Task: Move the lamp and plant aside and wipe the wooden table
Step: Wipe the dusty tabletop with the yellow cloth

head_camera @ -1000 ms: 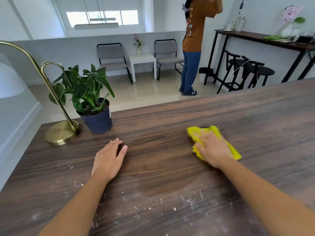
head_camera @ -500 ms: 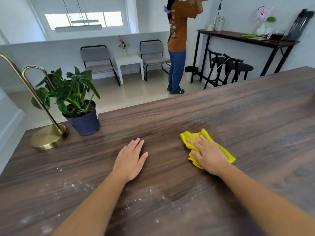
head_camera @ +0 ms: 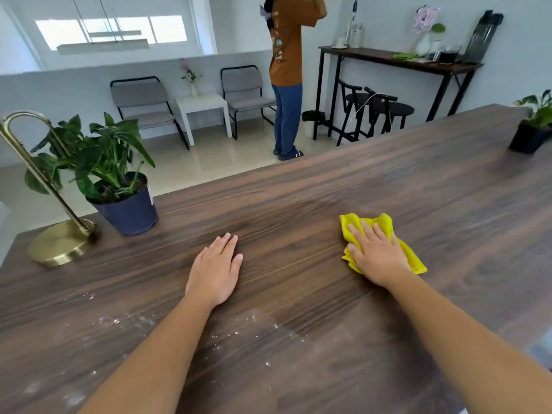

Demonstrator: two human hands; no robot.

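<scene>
The dark wooden table [head_camera: 298,354] fills the lower view. At its far left corner stand a brass lamp [head_camera: 59,243] with a curved arm and a leafy plant in a dark blue pot [head_camera: 128,210], side by side. My right hand [head_camera: 376,255] lies flat on a crumpled yellow cloth [head_camera: 385,228], pressing it onto the wood right of centre. My left hand [head_camera: 216,270] rests palm down on the bare table, fingers together, holding nothing. White crumbs and dust [head_camera: 233,333] speckle the near part of the table.
A second potted plant [head_camera: 531,130] stands at the table's far right edge. Beyond the table a person in an orange shirt [head_camera: 286,70] stands on the floor by a tall console table [head_camera: 397,59] with stools. Two chairs and a white side table [head_camera: 203,106] line the back wall.
The view has swung to the right, bringing the second plant into sight. My right hand has slid the yellow cloth over the wood. My left hand has shifted rightwards, away from the lamp and plant.
</scene>
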